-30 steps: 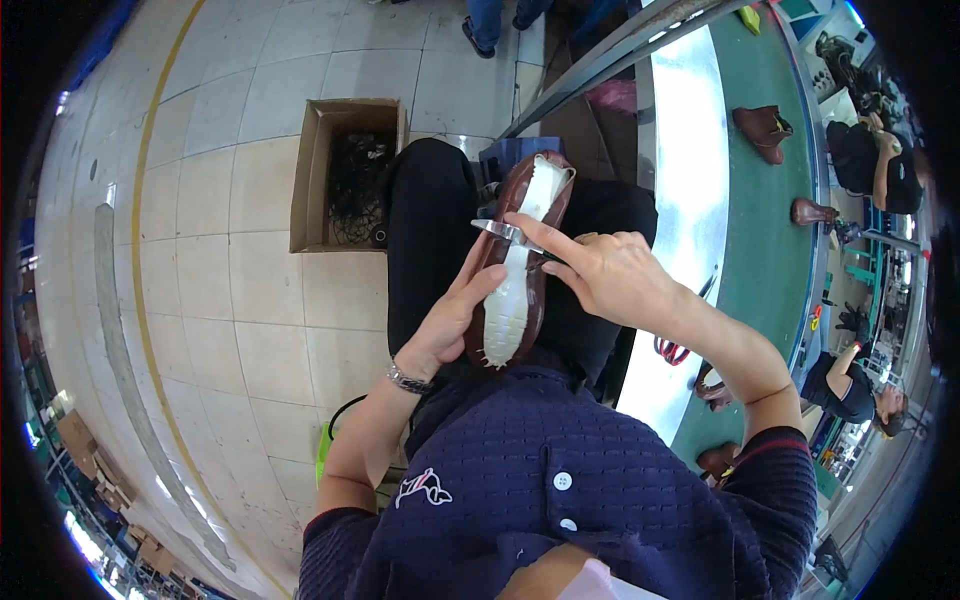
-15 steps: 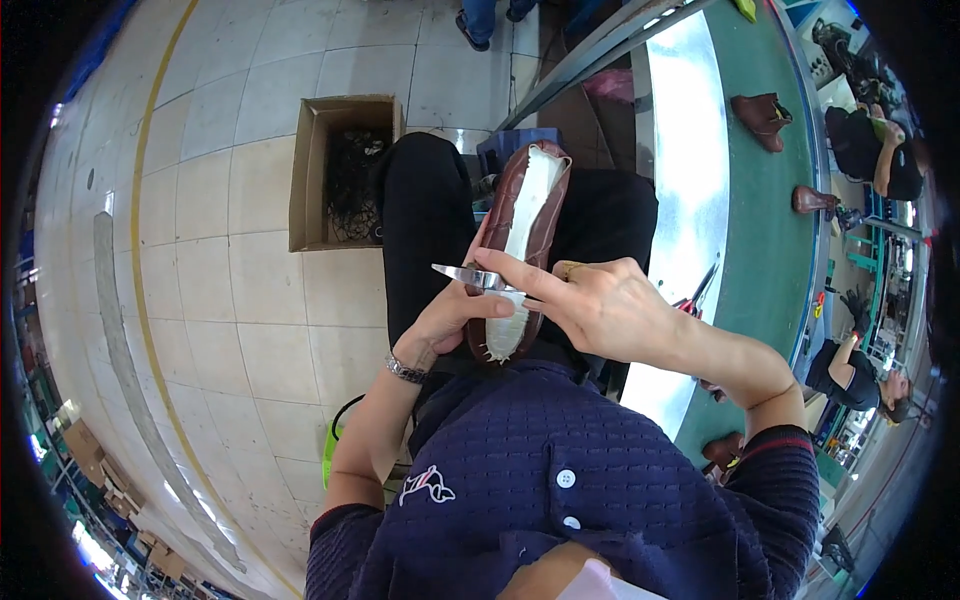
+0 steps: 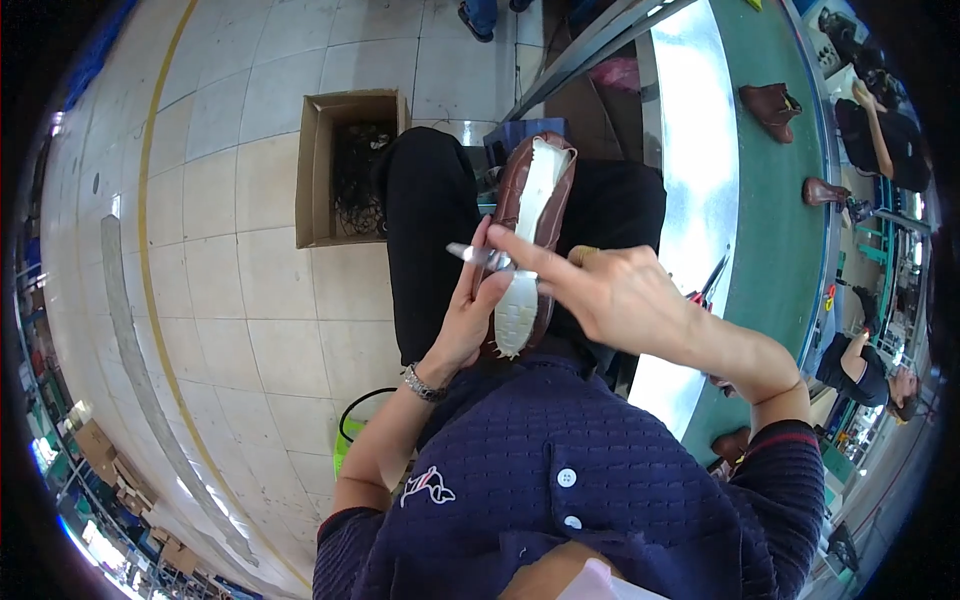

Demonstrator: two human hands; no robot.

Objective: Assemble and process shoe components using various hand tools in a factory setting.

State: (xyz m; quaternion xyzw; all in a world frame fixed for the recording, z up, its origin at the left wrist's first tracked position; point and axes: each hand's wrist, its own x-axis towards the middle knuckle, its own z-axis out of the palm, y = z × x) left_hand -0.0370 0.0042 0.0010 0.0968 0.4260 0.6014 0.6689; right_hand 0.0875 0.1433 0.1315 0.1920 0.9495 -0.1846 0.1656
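Observation:
A brown leather shoe [image 3: 546, 235] lies across my lap, its pale underside facing up. Ragged, toothed edges line the near end of that underside. My left hand [image 3: 470, 318] grips the shoe's left side, with the thumb lying over the pale part. Above it, my right hand [image 3: 625, 295] is closed on a short, pointed metal blade [image 3: 480, 256], which crosses the shoe's middle and points left. Motion blurs the blade and the index finger. I cannot tell whether the blade's edge touches the shoe.
A cardboard box [image 3: 303, 185] of dark, stringy scraps stands on the tiled floor, left of my knees. To my right runs a metal ledge [image 3: 690, 110] beside a green work surface [image 3: 755, 215]. Scissors [image 3: 708, 285], a brown boot [image 3: 771, 110] and another shoe [image 3: 823, 191] lie there. Co-workers sit beyond.
My right hand and the blade have shifted slightly right and up along the shoe. The left hand has slid a little right, and the shoe has moved slightly with it.

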